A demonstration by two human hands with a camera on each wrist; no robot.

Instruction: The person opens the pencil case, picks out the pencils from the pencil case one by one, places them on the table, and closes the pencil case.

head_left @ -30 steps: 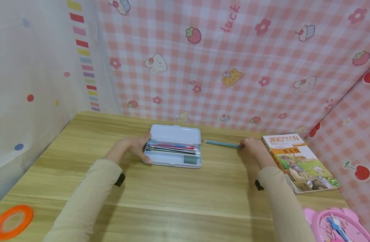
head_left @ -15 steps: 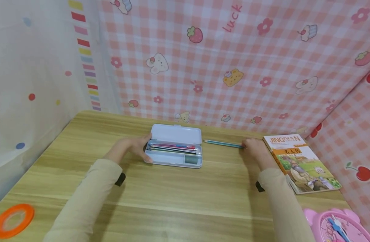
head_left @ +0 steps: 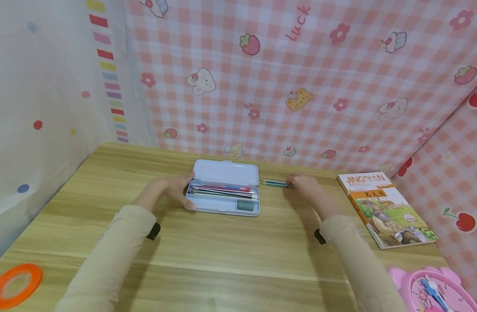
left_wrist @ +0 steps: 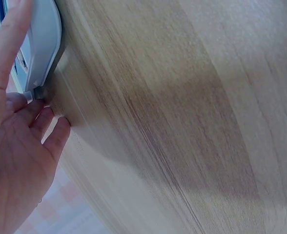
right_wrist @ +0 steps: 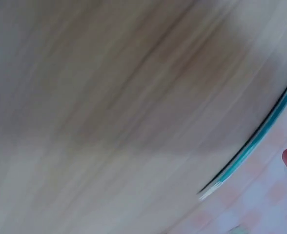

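Note:
An open white pencil case lies on the table, several pencils and a dark green eraser inside. My left hand holds its left end, thumb at the front edge, fingers at the back. In the left wrist view, the left thumb extends along the case, and the other fingers bend near its hinge. Right of the case lie teal pencils, tips towards it. My right hand is over their right part. The right wrist view shows loosely spread fingers beside a teal pencil; the thumb is hidden.
A book with an illustrated cover lies at the right. A pink clock is at the lower right, an orange ring at the lower left. Patterned cloth hangs behind the table.
My right hand has shifted left along the teal pencils, from their right end towards the case. The pencil tips stay in place. My left hand remains at the pencil case.

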